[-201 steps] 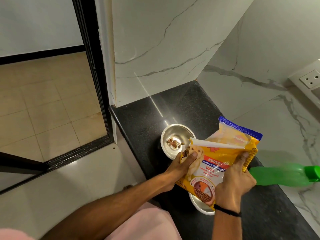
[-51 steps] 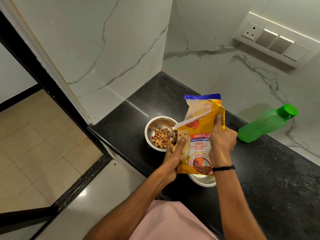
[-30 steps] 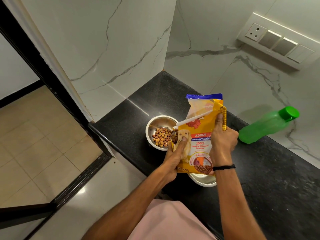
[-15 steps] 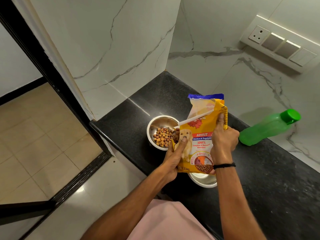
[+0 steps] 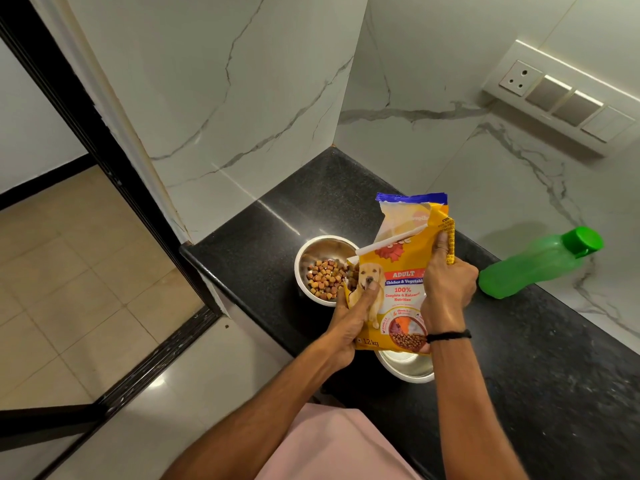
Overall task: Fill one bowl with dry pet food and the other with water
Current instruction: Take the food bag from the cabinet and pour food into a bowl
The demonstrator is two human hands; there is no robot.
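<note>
Fingers (image 5: 370, 289) of both hands are clamped on the yellow plastic pet-food bag (image 5: 398, 282), tipped over the black stone desk (image 5: 519, 358) into the kibble-filled steel bowl (image 5: 304, 258); judging by its tilt, overpouring could scatter kibble into the empty steel bowl (image 5: 405, 370) awaiting the green plastic bottle (image 5: 536, 263).

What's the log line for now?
hands: both hold bag | far bowl: kibble | near bowl: no kibble seen | bottle: capped

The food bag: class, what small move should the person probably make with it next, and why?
Probably tip the food bag upright to stop pouring. The far bowl already holds a layer of kibble, both the left hand and right hand grip the bag, and the near bowl still looks empty.
</note>
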